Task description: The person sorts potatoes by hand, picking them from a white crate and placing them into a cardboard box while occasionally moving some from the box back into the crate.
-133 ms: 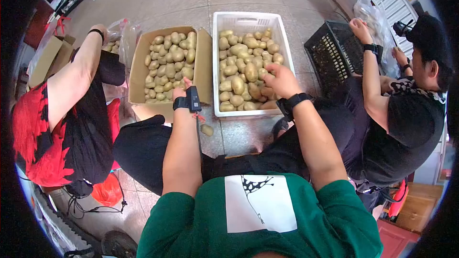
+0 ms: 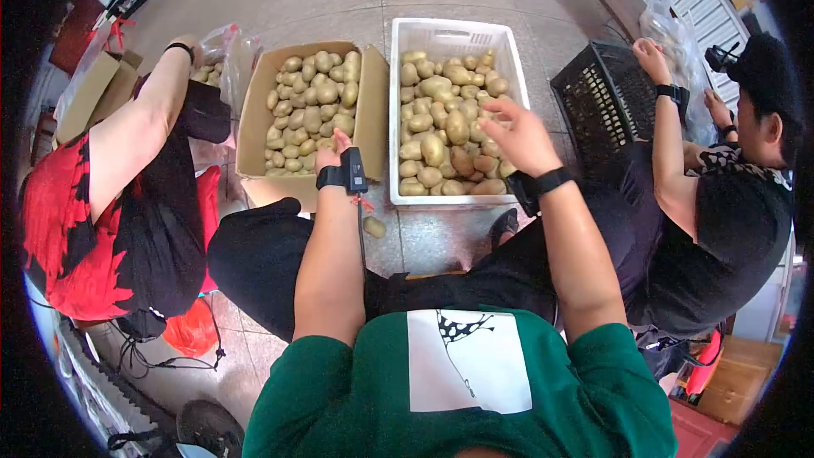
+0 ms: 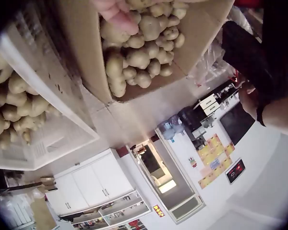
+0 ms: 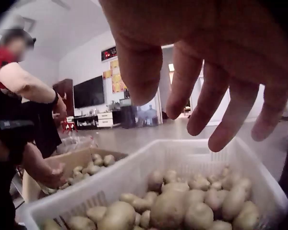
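My right hand (image 2: 521, 140) is over the right side of a white plastic crate (image 2: 519, 76), its fingers (image 4: 225, 110) spread above the potatoes (image 2: 437, 85). Nothing shows between its thumb and fingers in the right wrist view. To the left, a cardboard box (image 2: 370, 89) holds more potatoes (image 2: 314, 97). My left hand (image 2: 333, 153) is at this box's near right corner, palm empty in the right wrist view. Its fingertips (image 3: 122, 19) overlap the potatoes in the left wrist view.
One loose potato (image 2: 374, 226) lies on the tiled floor below the box. A black crate (image 2: 606, 102) stands at the right, beside a person in black (image 2: 721, 229). Another person in red and black (image 2: 76, 229) sits at the left, near a plastic bag (image 2: 233, 55).
My right hand has drawn slightly right, away from the potatoes, and its fingers have spread. My left hand stays by the box corner. The whole head view has shifted a little.
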The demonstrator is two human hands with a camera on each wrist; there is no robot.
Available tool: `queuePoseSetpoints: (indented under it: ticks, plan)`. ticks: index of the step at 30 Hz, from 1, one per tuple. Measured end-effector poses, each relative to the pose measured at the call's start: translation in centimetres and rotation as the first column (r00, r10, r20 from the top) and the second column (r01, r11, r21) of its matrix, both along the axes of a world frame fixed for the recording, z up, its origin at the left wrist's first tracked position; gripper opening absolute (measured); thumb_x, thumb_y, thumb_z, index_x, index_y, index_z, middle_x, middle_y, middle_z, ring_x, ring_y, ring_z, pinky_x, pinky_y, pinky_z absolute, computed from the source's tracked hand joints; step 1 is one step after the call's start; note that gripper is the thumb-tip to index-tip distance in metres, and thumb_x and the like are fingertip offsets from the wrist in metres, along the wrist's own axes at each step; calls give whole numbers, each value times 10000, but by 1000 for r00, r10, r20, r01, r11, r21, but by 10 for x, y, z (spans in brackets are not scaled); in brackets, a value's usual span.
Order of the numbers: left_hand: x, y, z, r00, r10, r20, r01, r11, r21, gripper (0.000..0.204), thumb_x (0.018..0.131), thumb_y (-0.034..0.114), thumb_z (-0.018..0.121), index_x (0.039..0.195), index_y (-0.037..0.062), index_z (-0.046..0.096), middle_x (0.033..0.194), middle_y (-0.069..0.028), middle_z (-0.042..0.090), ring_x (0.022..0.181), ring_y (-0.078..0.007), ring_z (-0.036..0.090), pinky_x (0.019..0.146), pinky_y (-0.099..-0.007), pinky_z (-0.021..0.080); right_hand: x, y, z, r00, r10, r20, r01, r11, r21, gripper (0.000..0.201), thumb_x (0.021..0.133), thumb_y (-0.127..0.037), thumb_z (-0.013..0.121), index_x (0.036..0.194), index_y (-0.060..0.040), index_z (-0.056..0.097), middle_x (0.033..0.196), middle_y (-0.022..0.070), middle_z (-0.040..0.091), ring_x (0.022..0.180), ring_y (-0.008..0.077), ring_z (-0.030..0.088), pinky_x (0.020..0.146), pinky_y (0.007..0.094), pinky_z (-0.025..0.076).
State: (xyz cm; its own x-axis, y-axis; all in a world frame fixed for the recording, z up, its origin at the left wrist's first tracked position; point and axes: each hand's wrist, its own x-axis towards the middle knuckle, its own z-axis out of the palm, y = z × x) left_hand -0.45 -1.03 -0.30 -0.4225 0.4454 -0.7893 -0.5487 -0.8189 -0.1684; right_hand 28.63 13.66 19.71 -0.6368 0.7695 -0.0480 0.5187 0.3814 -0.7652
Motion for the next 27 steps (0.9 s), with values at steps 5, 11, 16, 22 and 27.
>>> queuePoseSetpoints:
  ticks: [5, 11, 16, 22, 27]
  plan:
    - [10, -1, 28, 997, -70, -44, 67, 995, -76, 287, 866, 171, 339, 1089, -8, 372, 965, -184, 528, 788, -281, 554, 632, -358, 527, -1, -8, 42, 984, 79, -161, -73, 996, 43, 307, 749, -211, 634, 998, -37, 593, 888, 116, 612, 851, 159, 558, 761, 283, 434]
    - [8, 13, 90, 838, -284, -466, 378, 918, 120, 102, 828, 137, 465, 836, 40, 498, 821, -74, 562, 749, -188, 553, 674, -351, 471, 15, -42, 139, 862, 144, -487, -75, 985, 158, 190, 771, -87, 610, 940, -2, 607, 890, 38, 609, 844, 106, 538, 774, 227, 412]
    - [32, -4, 258, 452, -80, -888, 637, 726, 259, 115, 719, 57, 548, 828, 18, 549, 846, -102, 546, 761, -206, 454, 742, -338, 356, 30, -63, 170, 760, 262, -594, -28, 927, 373, 191, 778, -87, 598, 947, 1, 602, 897, 45, 608, 851, 113, 539, 781, 231, 412]
    - [-47, -51, 214, -691, 34, -722, 678, 376, -632, 189, 798, 103, 468, 946, 38, 566, 1009, -91, 532, 992, -195, 452, 888, -309, 363, 22, -78, 169, 730, 366, -578, -65, 878, 474, 193, 785, -86, 585, 956, 5, 595, 905, 53, 606, 859, 120, 540, 789, 237, 412]
    - [-164, -73, -13, -999, -14, -49, 51, -235, -971, 236, 792, 69, 449, 986, 65, 585, 1195, -79, 459, 1178, -232, 368, 962, -319, 331, 31, -61, 165, 763, 319, -562, -37, 890, 455, 195, 792, -85, 573, 962, 8, 589, 912, 60, 604, 866, 127, 542, 796, 242, 413]
